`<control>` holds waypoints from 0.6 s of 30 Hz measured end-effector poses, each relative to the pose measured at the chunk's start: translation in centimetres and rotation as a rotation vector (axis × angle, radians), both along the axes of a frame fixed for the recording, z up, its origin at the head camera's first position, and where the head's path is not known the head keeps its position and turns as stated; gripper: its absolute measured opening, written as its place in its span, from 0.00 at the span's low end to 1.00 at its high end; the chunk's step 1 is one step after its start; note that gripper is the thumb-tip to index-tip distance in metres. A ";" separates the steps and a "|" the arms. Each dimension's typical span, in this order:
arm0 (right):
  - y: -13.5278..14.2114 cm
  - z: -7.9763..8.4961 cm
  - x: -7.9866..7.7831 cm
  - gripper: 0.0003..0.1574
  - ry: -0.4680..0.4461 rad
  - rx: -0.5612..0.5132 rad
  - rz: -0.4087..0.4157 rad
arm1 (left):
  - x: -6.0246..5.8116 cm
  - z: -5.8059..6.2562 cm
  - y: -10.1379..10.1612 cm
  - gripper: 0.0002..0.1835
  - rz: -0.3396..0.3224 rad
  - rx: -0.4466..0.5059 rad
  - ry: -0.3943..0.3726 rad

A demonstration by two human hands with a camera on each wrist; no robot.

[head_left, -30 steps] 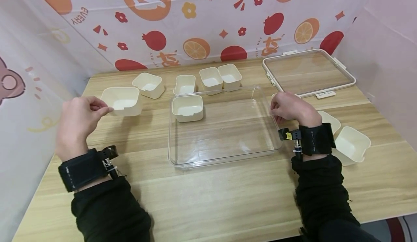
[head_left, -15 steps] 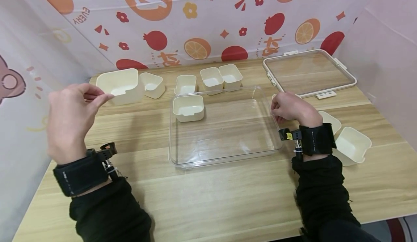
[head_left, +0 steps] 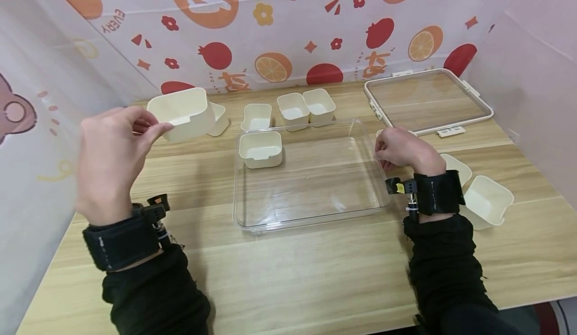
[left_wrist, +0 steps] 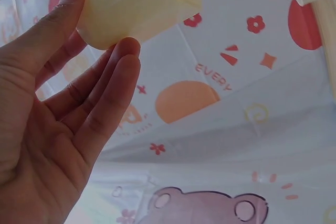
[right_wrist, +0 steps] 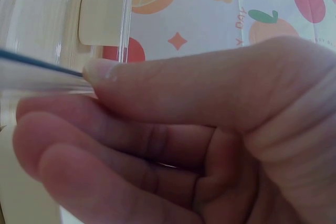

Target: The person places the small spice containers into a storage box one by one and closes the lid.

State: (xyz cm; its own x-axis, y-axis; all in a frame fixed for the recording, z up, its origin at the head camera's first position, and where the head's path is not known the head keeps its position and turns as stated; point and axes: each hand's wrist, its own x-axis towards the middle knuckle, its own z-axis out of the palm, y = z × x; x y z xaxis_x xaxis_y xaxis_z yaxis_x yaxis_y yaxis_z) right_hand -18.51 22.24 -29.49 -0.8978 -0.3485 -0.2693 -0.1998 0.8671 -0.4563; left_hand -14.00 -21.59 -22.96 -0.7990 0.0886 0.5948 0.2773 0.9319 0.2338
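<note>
A cream box point(head_left: 185, 117) hangs above the table point(head_left: 293, 285) in the upper left of the head view, its opening facing up; the left hand point(head_left: 110, 162) pinches its near left corner between thumb and fingertips, and in the left wrist view the thumb lies on one side of the wall while the other fingers lie close together, bent toward it; a second cream box point(head_left: 220, 120) shows partly behind the held one; right of these, in the middle of the frame, lies a clear tray point(head_left: 315, 190) with a smaller-looking cream box point(head_left: 260, 149) in its upper left corner; the right hand point(head_left: 407, 149) pinches the tray's right rim between thumb and forefinger, its other fingers curled beneath, as the right wrist view shows; just beyond the tray's far edge, at upper centre, stand a single cream cup point(head_left: 257, 117) and a pair of cups point(head_left: 306, 108) side by side; at the right of the frame two cream containers point(head_left: 488, 201) stand beside the right wrist, one partly hidden by it; a clear lid point(head_left: 428, 99) with a pale frame lies at upper right; a fruit-printed cloth point(head_left: 293, 34) fills the top
</note>
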 end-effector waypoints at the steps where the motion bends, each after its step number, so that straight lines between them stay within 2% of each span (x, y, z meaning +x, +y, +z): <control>1: 0.0 0.0 0.0 0.06 0.001 0.002 -0.001 | 0.1 0.1 0.3 0.13 -0.010 -0.010 0.011; 18: 0.0 0.0 -0.1 0.06 -0.012 -0.008 0.000 | -0.2 0.0 4.9 0.13 -0.141 -0.124 0.079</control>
